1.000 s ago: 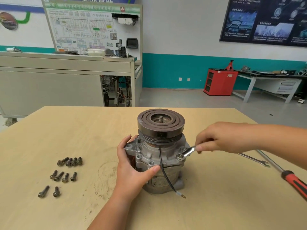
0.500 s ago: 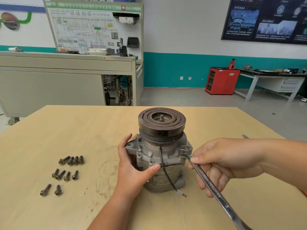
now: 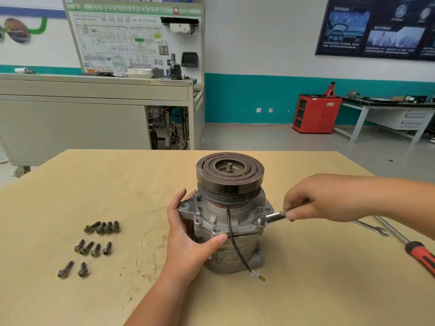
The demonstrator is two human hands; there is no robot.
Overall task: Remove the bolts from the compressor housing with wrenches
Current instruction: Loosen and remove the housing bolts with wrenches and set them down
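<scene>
ten loose bolts [image 3: 96,250] lie on table [image 3: 117,184] left of compressor housing [image 3: 211,220]; housing stands upright. at least two bolts remain in flange on its right side. left hand [image 3: 188,241] wraps housing's left side. right hand [image 3: 308,198] pinches wrench [image 3: 274,217], head on flange bolt [image 3: 257,222]. half second ago handle points toward person; now points right of housing.

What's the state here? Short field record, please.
left hand: grips the compressor, steadying it
right hand: pinches wrench, its head on a flange bolt
loose bolts: ten on table, left of compressor
compressor: upright, pulley on top, black wire hanging down front
other tools: red-handled screwdriver at right; open wrench end beyond right forearm, maybe same wrench, cannot tell
</scene>
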